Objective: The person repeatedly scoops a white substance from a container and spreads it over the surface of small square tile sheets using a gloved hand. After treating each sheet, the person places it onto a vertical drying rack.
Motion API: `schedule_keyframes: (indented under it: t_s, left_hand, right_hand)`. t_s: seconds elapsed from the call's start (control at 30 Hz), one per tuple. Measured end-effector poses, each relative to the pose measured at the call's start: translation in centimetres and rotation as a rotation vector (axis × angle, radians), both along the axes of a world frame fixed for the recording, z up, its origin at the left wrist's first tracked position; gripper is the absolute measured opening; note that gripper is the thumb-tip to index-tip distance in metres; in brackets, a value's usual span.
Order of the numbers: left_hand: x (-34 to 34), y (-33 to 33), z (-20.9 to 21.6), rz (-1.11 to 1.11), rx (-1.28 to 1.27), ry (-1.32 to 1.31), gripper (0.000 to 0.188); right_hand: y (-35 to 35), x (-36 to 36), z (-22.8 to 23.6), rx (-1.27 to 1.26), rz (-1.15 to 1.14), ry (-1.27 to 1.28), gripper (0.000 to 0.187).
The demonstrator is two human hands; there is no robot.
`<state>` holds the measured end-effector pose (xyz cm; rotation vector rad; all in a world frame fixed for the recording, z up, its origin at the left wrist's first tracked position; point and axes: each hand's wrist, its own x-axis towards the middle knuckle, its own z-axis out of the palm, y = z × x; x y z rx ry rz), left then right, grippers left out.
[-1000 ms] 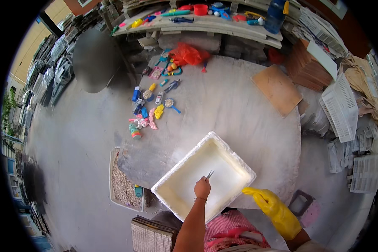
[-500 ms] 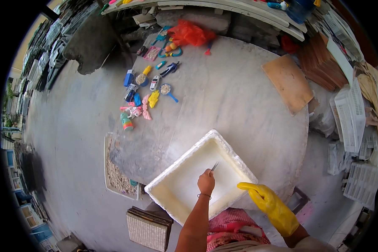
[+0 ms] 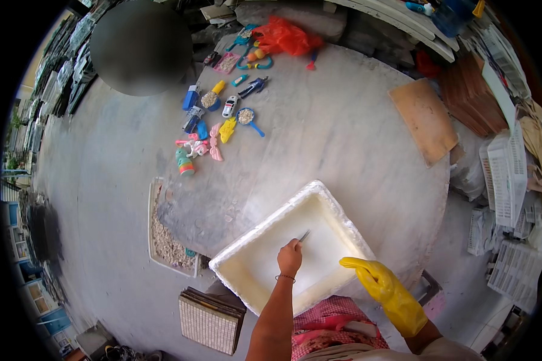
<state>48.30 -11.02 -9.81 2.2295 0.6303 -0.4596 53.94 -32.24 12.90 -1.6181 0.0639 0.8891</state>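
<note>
A white foam box (image 3: 337, 213) stands tilted across the near edge of the round grey table, its open inside facing up. My bare left hand (image 3: 289, 257) reaches into it, closed on a slim pointed metal tool (image 3: 305, 236); the exact kind is too small to tell. The tip points up and right, above the box's pale floor. A yellow rubber glove covers my right hand (image 3: 376, 283). Its fingers lie together over the box's right rim, gripping it there. A pink checked cloth (image 3: 328, 319) shows beneath the near edge of the box.
Toys, including a white toy car (image 3: 229, 106) and a blue scoop (image 3: 247, 117) filled with pale bits, lie across the far left of the table (image 3: 319, 144). A bin of pale bits (image 3: 168, 240) sits left. Boards (image 3: 424, 120) and white crates (image 3: 503, 180) are right.
The view has shifted slightly, so the toys appear higher and further right. My left hand has moved a little left inside the box, still holding the tool. My right hand stays at the rim.
</note>
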Motion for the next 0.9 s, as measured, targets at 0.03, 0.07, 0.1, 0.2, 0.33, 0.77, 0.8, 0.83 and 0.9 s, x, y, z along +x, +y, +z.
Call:
schedule_keyframes:
  t_s: [0.03, 0.07, 0.1, 0.2, 0.33, 0.77, 0.8, 0.83, 0.9]
  left_hand:
    - [0.0, 0.1, 0.2, -0.005, -0.009, 0.000, 0.013]
    - [-0.1, 0.3, 0.2, -0.005, -0.030, -0.008, 0.013]
    - [-0.3, 0.4, 0.2, -0.004, -0.051, -0.015, 0.013]
    - [-0.4, 0.5, 0.7, -0.052, -0.051, -0.042, 0.013]
    - [-0.5, 0.4, 1.1, -0.067, 0.056, 0.020, 0.012]
    - [-1.0, -1.5, 0.8, -0.209, 0.095, 0.003, 0.011]
    - [-1.3, -1.7, 0.8, -0.187, 0.126, -0.005, 0.011]
    - [-1.4, -1.8, 0.8, -0.162, 0.156, -0.011, 0.011]
    - [-1.2, -2.0, 0.7, -0.153, 0.127, 0.016, 0.010]
  right_hand:
    - [-0.3, 0.2, -0.2, 0.022, 0.017, 0.018, 0.031]
    - [-0.3, 0.2, -0.5, 0.044, 0.035, 0.037, 0.032]
    - [0.0, -0.1, -1.2, 0.018, 0.028, -0.043, 0.032]
    - [0.5, -0.8, -2.7, -0.027, 0.008, -0.151, 0.032]
    - [1.0, -0.6, -2.7, -0.024, 0.025, -0.073, 0.031]
    - [1.3, 0.8, -1.6, -0.005, 0.021, -0.130, 0.030]
    - [1.2, 0.6, -2.0, -0.019, 0.017, -0.118, 0.030]
    - [1.2, 0.3, -2.4, -0.032, 0.015, -0.105, 0.030]
    - [1.2, 0.4, -2.0, -0.043, 0.012, -0.087, 0.030]
